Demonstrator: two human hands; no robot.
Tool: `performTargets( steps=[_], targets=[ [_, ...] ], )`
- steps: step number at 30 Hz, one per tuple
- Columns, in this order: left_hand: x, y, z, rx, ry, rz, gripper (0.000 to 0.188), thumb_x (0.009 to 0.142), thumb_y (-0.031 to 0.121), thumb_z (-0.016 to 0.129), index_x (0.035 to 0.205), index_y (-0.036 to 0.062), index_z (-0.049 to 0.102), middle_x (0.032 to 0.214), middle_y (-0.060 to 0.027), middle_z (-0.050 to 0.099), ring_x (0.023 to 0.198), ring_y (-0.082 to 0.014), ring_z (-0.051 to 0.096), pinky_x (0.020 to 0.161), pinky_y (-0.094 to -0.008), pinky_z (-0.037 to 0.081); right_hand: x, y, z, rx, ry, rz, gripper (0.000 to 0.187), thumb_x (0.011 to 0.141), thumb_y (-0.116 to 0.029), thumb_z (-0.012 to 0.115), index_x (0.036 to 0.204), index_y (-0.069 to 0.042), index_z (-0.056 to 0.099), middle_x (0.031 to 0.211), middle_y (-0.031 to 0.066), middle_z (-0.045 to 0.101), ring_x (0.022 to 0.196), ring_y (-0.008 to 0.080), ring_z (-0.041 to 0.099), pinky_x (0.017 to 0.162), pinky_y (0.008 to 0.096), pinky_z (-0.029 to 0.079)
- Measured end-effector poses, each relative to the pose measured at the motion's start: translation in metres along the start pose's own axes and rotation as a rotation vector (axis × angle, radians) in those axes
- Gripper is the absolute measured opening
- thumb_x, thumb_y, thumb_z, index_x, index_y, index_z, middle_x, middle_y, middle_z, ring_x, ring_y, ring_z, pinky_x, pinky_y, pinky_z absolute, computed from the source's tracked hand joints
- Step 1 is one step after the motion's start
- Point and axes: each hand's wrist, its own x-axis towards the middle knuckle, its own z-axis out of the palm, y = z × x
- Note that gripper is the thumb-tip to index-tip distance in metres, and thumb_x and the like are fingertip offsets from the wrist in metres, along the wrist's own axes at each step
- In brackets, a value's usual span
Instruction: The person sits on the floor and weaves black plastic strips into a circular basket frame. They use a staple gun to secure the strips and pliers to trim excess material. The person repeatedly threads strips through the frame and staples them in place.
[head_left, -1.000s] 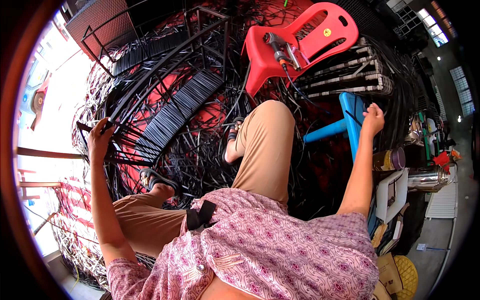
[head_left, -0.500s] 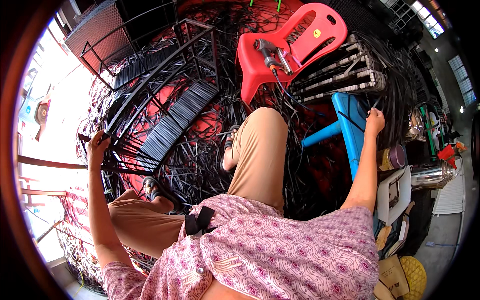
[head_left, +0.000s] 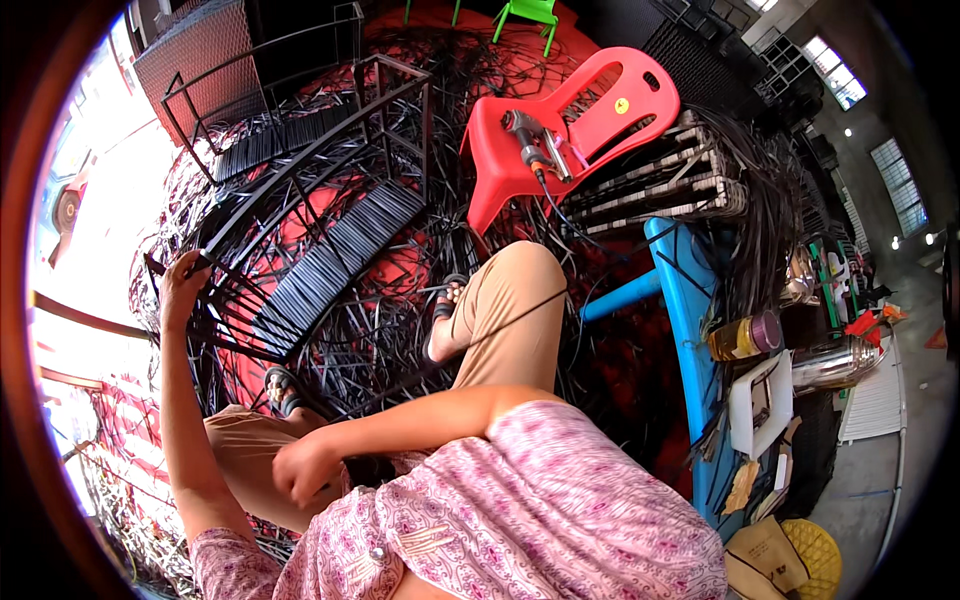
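Observation:
A black metal frame, chair-like, stands at the left, with dark strips wound side by side across one panel. My left hand is closed on its near left corner; a small dark piece shows by the fingertips, too small to name. My right hand hangs over my left thigh, its fingers curled in and partly blurred. What it holds, if anything, is hidden. One long black strip crosses above my right knee and runs behind my right forearm.
Loose black strips cover the red floor. A red plastic chair ahead carries a corded or hosed power tool. To my right stand a blue stool, a woven piece, a jar and a white tray.
My right hand has swung from beside the blue stool across my body to my left thigh. My left hand stays at the frame's corner. The view has shifted slightly.

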Motion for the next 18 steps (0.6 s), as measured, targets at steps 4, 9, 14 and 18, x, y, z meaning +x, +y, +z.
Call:
performTargets(
  steps=[4, 9, 14, 18],
  targets=[
    [-0.002, -0.008, -0.009, 0.043, 0.09, 0.051, 0.041, 0.08, 0.019, 0.071, 0.118, 0.0035, 0.067, 0.09, -0.0072, 0.069, 0.079, -0.0154, 0.063, 0.074, -0.0301, 0.049, 0.092, -0.086, -0.053, 0.139, -0.235, -0.004, 0.03, 0.071, -0.03, 0.077, 0.074, -0.001, 0.071, 0.07, 0.0108, 0.069, 0.066, 0.0236, 0.065, 0.061, 0.0388, 0.05],
    [-0.007, 0.005, -0.013, 0.126, 0.052, 0.065, 0.042, 0.08, 0.027, 0.069, 0.118, 0.0082, 0.068, 0.092, -0.0092, 0.071, 0.08, -0.0208, 0.066, 0.076, -0.0342, 0.049, 0.116, -0.061, -0.058, 0.265, -0.449, 0.136, 0.03, 0.072, -0.033, 0.079, 0.064, -0.006, 0.067, 0.057, 0.0044, 0.058, 0.051, 0.0184, 0.053, 0.049, 0.0347, 0.04],
    [-0.009, 0.01, -0.005, 0.14, 0.129, 0.07, 0.041, 0.079, 0.027, 0.072, 0.117, 0.0111, 0.069, 0.104, -0.0116, 0.072, 0.093, -0.0248, 0.067, 0.084, -0.0342, 0.05, 0.006, -0.013, -0.045, 0.076, -0.077, 0.315, 0.028, 0.074, -0.03, 0.067, 0.077, -0.003, 0.071, 0.073, 0.0148, 0.067, 0.071, 0.0297, 0.065, 0.064, 0.043, 0.05],
    [-0.016, -0.01, -0.016, 0.189, 0.082, 0.159, 0.045, 0.081, 0.025, 0.071, 0.125, 0.0173, 0.064, 0.114, -0.0087, 0.07, 0.106, -0.027, 0.066, 0.089, -0.0365, 0.05, -0.055, -0.058, -0.06, -0.301, 0.077, 0.786, 0.028, 0.081, -0.023, 0.059, 0.101, -0.006, 0.068, 0.083, 0.0185, 0.07, 0.078, 0.037, 0.069, 0.071, 0.0473, 0.055]
  ],
)
